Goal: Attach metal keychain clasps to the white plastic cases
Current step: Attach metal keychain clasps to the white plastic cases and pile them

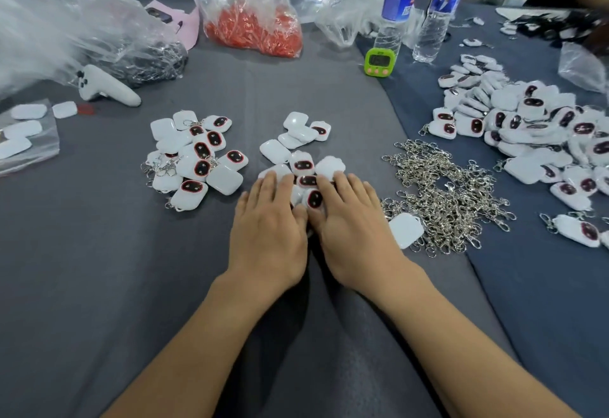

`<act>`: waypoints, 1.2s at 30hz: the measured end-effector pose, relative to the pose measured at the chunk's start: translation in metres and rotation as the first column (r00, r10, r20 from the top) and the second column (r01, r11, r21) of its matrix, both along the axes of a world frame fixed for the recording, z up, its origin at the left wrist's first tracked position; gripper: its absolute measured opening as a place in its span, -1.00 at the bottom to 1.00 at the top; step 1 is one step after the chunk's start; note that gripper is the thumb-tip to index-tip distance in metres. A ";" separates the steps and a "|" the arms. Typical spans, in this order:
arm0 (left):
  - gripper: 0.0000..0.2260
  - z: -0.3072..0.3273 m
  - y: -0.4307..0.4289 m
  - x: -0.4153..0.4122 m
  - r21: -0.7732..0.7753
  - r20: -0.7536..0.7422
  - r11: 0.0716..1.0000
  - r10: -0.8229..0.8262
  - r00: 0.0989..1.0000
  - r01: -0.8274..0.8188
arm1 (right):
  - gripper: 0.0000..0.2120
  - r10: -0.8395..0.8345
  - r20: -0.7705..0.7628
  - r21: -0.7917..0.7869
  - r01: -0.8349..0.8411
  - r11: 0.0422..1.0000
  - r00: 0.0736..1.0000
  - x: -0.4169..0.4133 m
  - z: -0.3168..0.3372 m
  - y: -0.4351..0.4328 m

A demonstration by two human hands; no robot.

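Single head-worn wide-angle view, looking forward and down across the grey-cloth counter (99, 269) from the person's seat. Both forearms enter from the bottom edge; left hand (268, 223) and right hand (354, 223) sit close, centre frame. Far edge curves with lens distortion. No second view.

no legible text anywhere

the two water bottles carry blue labels: the left bottle (394, 12) shows white characters too blurred to read, the right bottle (440, 10) shows a small picture with no clear lettering. the green timer (377, 61) has a dark display whose digits cannot be made out. the white cases (194, 158) bear dark oval marks, no words.
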State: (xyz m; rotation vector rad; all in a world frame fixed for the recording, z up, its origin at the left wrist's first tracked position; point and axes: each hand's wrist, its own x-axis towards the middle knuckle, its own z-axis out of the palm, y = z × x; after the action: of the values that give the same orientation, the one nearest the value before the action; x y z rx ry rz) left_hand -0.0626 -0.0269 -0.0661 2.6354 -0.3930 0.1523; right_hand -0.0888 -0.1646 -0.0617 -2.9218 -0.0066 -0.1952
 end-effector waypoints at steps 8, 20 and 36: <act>-0.55 -0.001 -0.016 0.056 -0.014 0.027 1.000 0.010 1.000 -0.009 | -0.90 -0.156 0.225 0.273 0.091 0.958 0.962 0.054 -0.005 0.006; -0.57 0.003 -0.023 0.080 -0.508 0.042 0.860 -0.038 0.998 0.054 | -0.92 -0.490 0.246 0.623 0.251 0.741 0.836 0.046 0.042 -0.057; -0.69 0.009 -0.036 0.112 -0.507 -0.090 0.862 -0.073 0.993 0.018 | -0.89 -0.297 0.025 0.119 0.292 0.949 0.955 0.059 0.024 -0.083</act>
State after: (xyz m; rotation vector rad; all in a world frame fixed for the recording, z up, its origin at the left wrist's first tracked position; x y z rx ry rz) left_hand 0.0496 -0.0632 -0.0570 2.1002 -0.3253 0.0838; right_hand -0.0293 -0.2471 -0.0374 -2.7893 0.4231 -0.2942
